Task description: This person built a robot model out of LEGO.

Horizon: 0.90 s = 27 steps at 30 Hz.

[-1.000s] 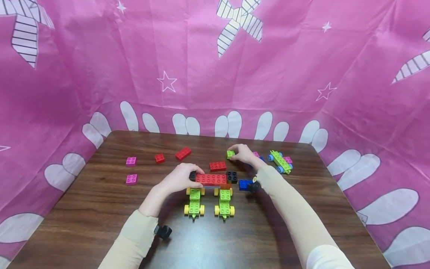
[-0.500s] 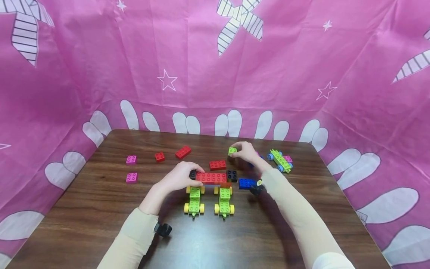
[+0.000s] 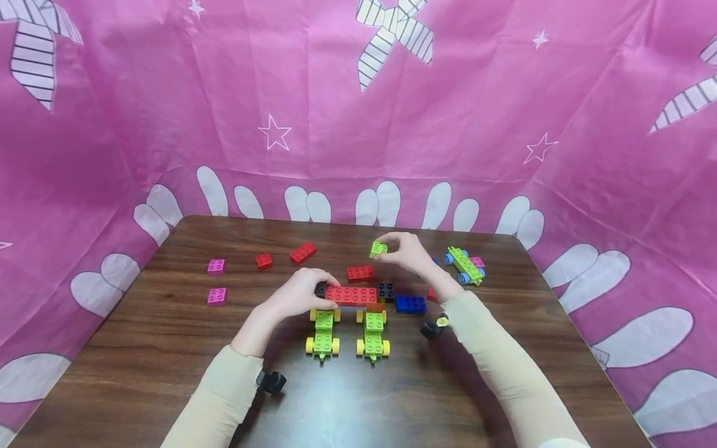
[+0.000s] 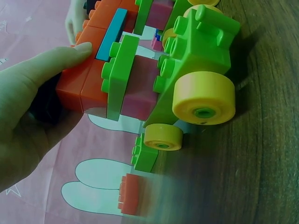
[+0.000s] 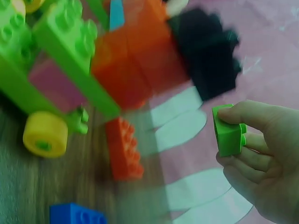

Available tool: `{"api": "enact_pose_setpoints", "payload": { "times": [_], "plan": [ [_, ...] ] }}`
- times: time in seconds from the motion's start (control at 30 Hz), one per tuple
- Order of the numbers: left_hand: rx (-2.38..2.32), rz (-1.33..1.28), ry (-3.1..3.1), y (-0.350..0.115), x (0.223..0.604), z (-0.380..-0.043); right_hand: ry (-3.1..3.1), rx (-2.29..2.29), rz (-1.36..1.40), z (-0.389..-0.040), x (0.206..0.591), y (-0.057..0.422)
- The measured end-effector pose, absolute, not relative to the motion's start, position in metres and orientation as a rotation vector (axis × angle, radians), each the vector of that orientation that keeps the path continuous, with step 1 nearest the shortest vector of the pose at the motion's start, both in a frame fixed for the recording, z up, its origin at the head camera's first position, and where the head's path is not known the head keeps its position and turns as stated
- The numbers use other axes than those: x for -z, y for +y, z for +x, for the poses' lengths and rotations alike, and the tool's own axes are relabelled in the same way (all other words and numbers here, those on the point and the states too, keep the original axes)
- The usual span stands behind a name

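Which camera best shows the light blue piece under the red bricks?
The left wrist view, where the light blue piece shows largest, its long side plain against the red bricks. The head view gives only a thin sliver below them; the right wrist view, a bit near its top edge.

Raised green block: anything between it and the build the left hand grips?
In the head view, a loose red brick lies between green block and build, on the table, probably low enough to clear.
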<state>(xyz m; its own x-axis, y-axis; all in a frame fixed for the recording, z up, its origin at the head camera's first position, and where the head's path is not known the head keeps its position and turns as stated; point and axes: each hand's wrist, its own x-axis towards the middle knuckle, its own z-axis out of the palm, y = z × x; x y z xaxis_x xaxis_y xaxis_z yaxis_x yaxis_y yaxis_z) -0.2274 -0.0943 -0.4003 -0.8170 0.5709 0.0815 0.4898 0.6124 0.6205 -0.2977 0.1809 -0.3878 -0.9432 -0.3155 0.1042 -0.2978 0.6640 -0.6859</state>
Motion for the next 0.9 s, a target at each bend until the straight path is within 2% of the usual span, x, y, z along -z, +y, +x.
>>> {"api": "enact_pose_setpoints", "payload": {
  "times": [0.43, 0.9],
  "plan": [
    [-0.998, 0.886, 2.695, -0.091, 0.400, -0.228, 2.778, 1.186, -0.773, -0.250, 0.363, 0.159],
    [-1.032, 0.899, 2.667, -0.086, 0.402, -0.227, 2.677, 1.122, -0.884, -0.234, 0.371, 0.139]
  ]
}}
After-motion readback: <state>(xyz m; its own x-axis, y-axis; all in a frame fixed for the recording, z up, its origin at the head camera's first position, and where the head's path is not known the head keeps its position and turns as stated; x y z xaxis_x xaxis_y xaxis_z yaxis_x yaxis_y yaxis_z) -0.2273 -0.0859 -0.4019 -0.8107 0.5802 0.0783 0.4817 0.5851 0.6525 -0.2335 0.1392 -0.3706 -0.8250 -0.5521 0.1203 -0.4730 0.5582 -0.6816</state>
